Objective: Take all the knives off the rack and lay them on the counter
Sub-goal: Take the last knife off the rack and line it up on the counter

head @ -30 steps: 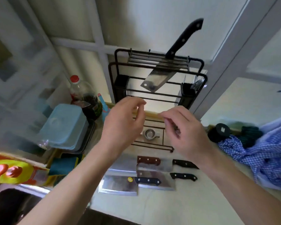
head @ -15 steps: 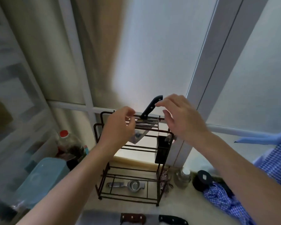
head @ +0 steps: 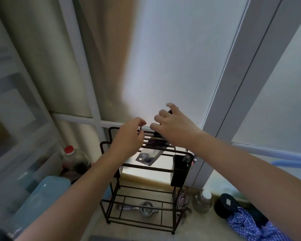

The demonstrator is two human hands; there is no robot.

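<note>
A black wire rack (head: 106,146) stands on the counter under the window. One cleaver is still in its top slots, its steel blade (head: 147,157) hanging down at a slant below the rails. My right hand (head: 172,125) is curled over the cleaver's black handle, which shows only as a tip between my fingers. My left hand (head: 129,137) pinches the rack's top rail just left of the cleaver. A grey blurred edge (head: 101,238) at the bottom of the frame belongs to the knives lying on the counter.
A black utensil cup (head: 180,169) hangs on the rack's right end, and a metal squeezer (head: 146,208) lies on its bottom shelf. Left are a red-capped bottle (head: 71,157) and a blue tub (head: 42,193). Right are a glass jar (head: 202,200), a black lid (head: 225,206) and checked cloth (head: 250,226).
My head tilted up, so the knives on the counter slid out of view. Both hands rose to the rack top. My right hand closed over the cleaver's handle.
</note>
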